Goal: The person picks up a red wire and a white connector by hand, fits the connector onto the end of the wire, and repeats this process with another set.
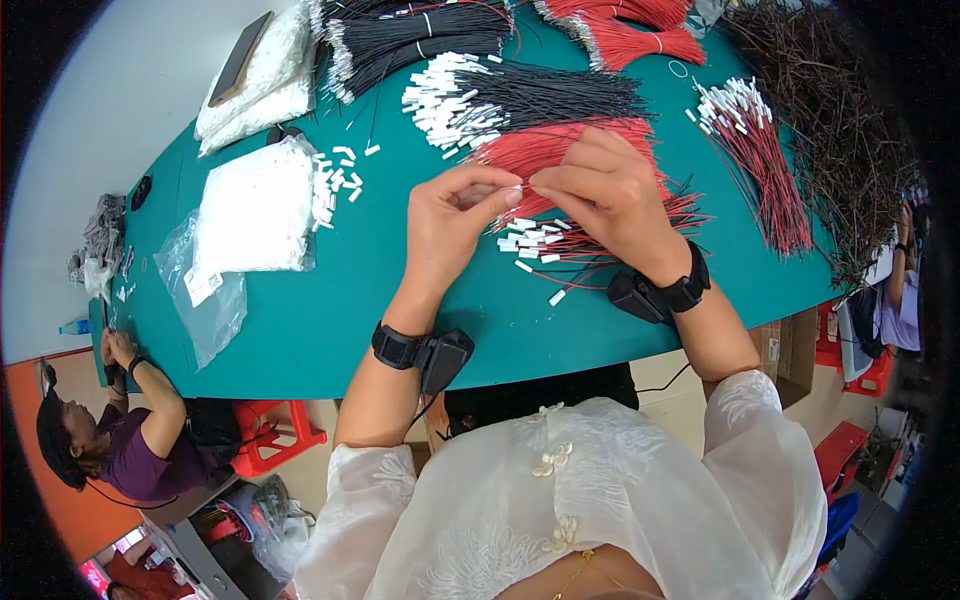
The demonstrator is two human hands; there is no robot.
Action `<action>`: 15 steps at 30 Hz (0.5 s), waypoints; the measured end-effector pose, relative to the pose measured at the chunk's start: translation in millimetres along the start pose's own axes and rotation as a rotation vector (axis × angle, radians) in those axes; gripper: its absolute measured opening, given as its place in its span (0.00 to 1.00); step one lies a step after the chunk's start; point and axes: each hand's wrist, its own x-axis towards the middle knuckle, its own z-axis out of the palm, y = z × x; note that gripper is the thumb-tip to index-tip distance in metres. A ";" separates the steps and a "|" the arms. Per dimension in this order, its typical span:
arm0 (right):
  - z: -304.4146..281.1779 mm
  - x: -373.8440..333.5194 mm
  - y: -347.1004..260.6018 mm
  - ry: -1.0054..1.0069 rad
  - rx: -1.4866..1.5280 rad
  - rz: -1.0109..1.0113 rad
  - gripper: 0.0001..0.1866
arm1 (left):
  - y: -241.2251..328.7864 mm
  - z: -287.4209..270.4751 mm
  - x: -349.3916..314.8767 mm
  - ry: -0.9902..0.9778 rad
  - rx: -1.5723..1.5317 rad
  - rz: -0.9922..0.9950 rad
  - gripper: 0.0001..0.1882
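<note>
My left hand (445, 222) pinches a small white plastic sleeve (517, 188) between thumb and forefinger. Its tip meets the fingertips of my right hand (618, 195), which are closed on a thin red wire, mostly hidden by the fingers. Behind and under my hands lies a bundle of red wires (560, 143). Just below them rests a small pile of red wires with white sleeves (540, 238) on their ends. Beyond is a bundle of black wires (570, 95) with white-sleeved ends.
On the green table (400, 345), loose white sleeves (335, 185) lie beside a clear bag of white sleeves (255, 210) at left. More black wires (420, 40) and red wires (650, 45) sit at the back. Dark wires (830, 130) heap at right. Another person (140, 440) sits at far left.
</note>
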 end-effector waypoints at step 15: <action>-4.6 1.5 -0.5 -0.095 0.053 -0.033 0.08 | -7.9 0.5 -1.3 -0.022 0.017 0.033 0.08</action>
